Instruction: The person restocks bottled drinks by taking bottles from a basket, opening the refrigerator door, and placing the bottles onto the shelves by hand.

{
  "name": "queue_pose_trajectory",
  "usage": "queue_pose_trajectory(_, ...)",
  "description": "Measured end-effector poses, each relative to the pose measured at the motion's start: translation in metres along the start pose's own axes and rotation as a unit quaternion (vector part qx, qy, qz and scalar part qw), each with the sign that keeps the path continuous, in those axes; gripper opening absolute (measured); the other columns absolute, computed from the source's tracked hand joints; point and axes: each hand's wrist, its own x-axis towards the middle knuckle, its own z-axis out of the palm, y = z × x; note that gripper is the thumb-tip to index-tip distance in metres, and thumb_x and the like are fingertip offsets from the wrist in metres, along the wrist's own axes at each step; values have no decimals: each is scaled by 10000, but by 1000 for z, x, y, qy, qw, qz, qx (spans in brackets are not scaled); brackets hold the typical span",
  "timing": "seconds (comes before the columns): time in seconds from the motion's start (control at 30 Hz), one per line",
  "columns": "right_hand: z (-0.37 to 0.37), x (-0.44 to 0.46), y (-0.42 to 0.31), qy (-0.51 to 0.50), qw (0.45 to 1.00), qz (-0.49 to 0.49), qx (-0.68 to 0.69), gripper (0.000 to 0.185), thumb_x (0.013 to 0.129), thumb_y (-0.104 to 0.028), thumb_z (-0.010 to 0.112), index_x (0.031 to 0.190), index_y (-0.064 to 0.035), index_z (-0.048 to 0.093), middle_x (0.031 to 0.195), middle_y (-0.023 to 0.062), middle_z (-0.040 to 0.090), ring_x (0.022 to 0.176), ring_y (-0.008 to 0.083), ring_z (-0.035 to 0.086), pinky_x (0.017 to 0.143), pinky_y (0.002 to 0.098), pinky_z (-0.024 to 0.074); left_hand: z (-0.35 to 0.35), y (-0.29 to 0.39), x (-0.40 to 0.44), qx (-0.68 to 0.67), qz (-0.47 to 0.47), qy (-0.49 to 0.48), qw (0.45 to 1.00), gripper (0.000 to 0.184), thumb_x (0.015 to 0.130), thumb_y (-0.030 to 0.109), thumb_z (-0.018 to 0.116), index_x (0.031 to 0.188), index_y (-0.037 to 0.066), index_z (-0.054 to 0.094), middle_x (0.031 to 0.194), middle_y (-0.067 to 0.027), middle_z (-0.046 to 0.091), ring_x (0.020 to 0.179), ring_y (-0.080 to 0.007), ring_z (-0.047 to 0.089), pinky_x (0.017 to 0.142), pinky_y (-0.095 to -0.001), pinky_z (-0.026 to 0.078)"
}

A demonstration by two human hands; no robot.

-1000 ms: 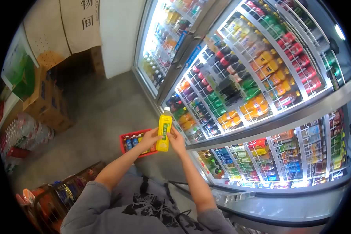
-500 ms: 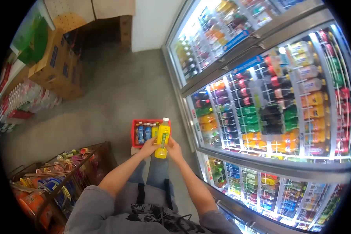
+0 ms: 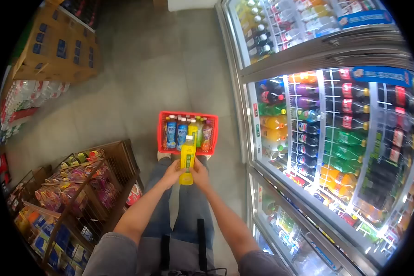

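Note:
Between my two hands is a yellow drink bottle (image 3: 187, 158) with a white cap and a green label, held upright. My left hand (image 3: 173, 174) grips its lower left side, and my right hand (image 3: 199, 172) holds the lower right side. Just beyond the bottle, a red basket (image 3: 160, 133) rests on the floor by my feet. Inside the basket stand blue-labelled bottles (image 3: 171, 132), another yellow bottle (image 3: 193, 129) and a pinkish bottle (image 3: 207, 135). The held bottle partly covers the basket's near rim.
Glass-door drink fridges (image 3: 244, 115) filled with bottles line the right side. A wire rack of packaged snacks (image 3: 69, 188) stands at the lower left. Stacked cardboard boxes (image 3: 62, 48) and wrapped bottle packs (image 3: 34, 99) are at the upper left. Grey floor (image 3: 138, 87) runs between them.
My view has turned and shifted, so the basket appears larger and more fully visible. Both hands still hold the yellow bottle, which now sits slightly lower relative to the basket.

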Motion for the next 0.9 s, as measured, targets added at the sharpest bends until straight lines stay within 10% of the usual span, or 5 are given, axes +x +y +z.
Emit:
queue_pose_trajectory(0.5,-62,182,147,70,979,18,-191,532,868,-47,570,1390,-62,470,1207,236,617,1084,374,628,899,403,506,5,-117,236,192,-42,37,980,394,972,158,557,1335,19,501,1111,-102,627,977,-163,607,840,-306,486)
queue_pose_trajectory(0.57,-75,201,146,29,975,79,-207,540,857,-55,578,1386,-110,484,1146,239,634,1031,390,640,866,428,516,13,-128,253,253,42,110,960,384,926,201,599,1260,18,546,1067,-194,654,950,-325,653,818,-383,505)
queue_pose_trajectory(0.67,-82,227,199,44,978,14,-202,554,850,-68,589,1389,-151,489,1102,232,648,980,387,653,838,442,521,13,-153,284,237,-4,102,966,429,972,185,557,1355,9,476,1089,-130,647,968,-209,624,843,-319,484)
queue_pose_trajectory(0.9,-85,255,230,10,965,58,-254,640,846,-54,580,1453,-165,409,1119,251,630,978,426,626,844,502,497,5,-190,312,165,-41,66,983,617,909,129,569,1471,39,331,1247,-233,593,1154,-341,584,953,-388,455)
